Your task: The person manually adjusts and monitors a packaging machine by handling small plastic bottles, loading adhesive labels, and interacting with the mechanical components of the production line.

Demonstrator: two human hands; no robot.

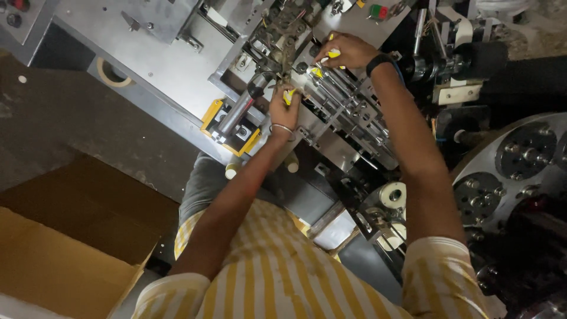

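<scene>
A: What lies nearest the viewer?

B: A yellow-and-white striped shirt [277, 277], with an open cardboard box [65, 248] off to the left on the dark floor [77, 130]. Both arms reach up and away from it into the grey metal machine [171, 59].

A: And the left hand?

B: The left hand [284, 108], with a thin metal bangle [283, 129] at the wrist, has its fingers curled shut around a small yellow piece [289, 96], which peeks out between them. Just left of those fingers a metal cylinder [237, 112] slants down into a yellow bracket [214, 112].

A: The right hand?

B: Farther in, the right hand [345, 50], a black wristband [378, 61] behind it, pinches a second yellow piece [333, 53] between thumb and fingertips, the fingers nearly closed. Just below those fingertips another yellow bit [317, 72] sits on the machine, at the head of a row of slanting metal rods [348, 100].

A: Anything beyond?

B: Past the right fingers, a red and green switch [378, 11] is set on the panel. Well to the right of both hands a round metal disc [508, 171] carries circular fittings.
</scene>
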